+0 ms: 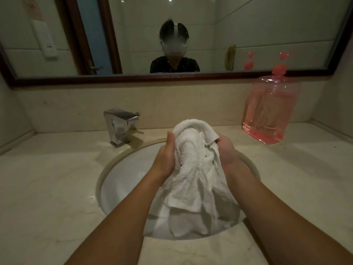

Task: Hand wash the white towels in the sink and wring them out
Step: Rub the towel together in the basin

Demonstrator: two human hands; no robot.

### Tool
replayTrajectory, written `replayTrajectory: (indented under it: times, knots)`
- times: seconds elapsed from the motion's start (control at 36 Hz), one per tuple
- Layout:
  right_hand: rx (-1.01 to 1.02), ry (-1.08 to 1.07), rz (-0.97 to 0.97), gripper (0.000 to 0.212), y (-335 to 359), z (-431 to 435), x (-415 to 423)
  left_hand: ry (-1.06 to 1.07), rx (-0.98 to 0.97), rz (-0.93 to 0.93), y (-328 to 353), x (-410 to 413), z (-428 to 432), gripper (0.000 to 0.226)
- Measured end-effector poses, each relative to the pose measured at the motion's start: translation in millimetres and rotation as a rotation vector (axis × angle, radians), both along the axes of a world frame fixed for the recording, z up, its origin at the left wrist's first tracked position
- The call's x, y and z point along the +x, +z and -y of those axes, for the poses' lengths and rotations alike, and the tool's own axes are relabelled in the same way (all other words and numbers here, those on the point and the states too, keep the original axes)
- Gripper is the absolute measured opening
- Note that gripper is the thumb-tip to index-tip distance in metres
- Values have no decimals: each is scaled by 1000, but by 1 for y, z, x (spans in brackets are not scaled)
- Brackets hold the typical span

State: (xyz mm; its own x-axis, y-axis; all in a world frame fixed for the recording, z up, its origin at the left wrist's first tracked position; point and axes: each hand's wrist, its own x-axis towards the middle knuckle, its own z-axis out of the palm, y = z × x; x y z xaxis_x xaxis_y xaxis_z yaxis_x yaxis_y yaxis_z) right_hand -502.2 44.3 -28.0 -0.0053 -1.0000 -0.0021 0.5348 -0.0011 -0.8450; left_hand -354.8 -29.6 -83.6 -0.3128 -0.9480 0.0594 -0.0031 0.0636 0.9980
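A white towel (193, 161) is bunched up above the round white sink (122, 180). My left hand (165, 157) grips its left side and my right hand (226, 152) grips its right side, so the bundle is squeezed between my palms. The towel's top folds over above my fingers. Its lower part hangs down into the basin, where more white cloth (191, 222) lies crumpled at the near side. I cannot tell whether that cloth is a second towel.
A chrome faucet (119, 127) stands at the sink's back left. A large clear bottle of pink liquid (271, 109) sits on the beige counter (47, 188) at the back right. A framed mirror (172, 35) covers the wall behind.
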Motion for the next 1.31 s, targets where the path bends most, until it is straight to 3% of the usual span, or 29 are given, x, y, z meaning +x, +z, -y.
replayTrajectory:
  times: [0.06,0.11,0.17,0.25,0.36,0.44,0.53,0.64,0.78,0.89,1.08,1.22,1.31]
  knots:
    - [44,73,-41,67,-10,5,-5,142,-15,34,3,2,2,128]
    - [34,36,-254,76,-19,8,-17,232,-2,32,6,8,9,133]
    - [-19,-108,-547,58,-22,9,-22,284,20,14,8,13,15,122]
    - [-25,-215,-710,21,-26,16,-32,331,40,-46,15,18,18,104]
    - [-2,-450,-871,29,-26,22,-36,362,-69,-4,25,21,11,77]
    - [-19,-531,-821,29,-24,21,-26,358,-313,226,25,11,0,61]
    - [-20,-392,-728,21,-18,13,16,444,-409,358,23,-7,-6,59]
    - [8,-288,-655,37,-26,8,72,424,-252,224,22,-13,-2,58]
    - [103,-434,-484,24,-16,22,51,345,-341,177,28,-24,-21,57]
    - [72,-322,-607,28,-25,-3,69,456,-251,168,25,-16,-5,62]
    - [141,-445,-543,28,-13,19,55,271,-173,104,27,-24,-18,56]
    - [6,-280,-745,26,-32,-5,74,385,-68,62,22,-5,-1,60]
    - [-1,-357,-756,27,-30,5,67,338,-70,73,26,-8,-8,59]
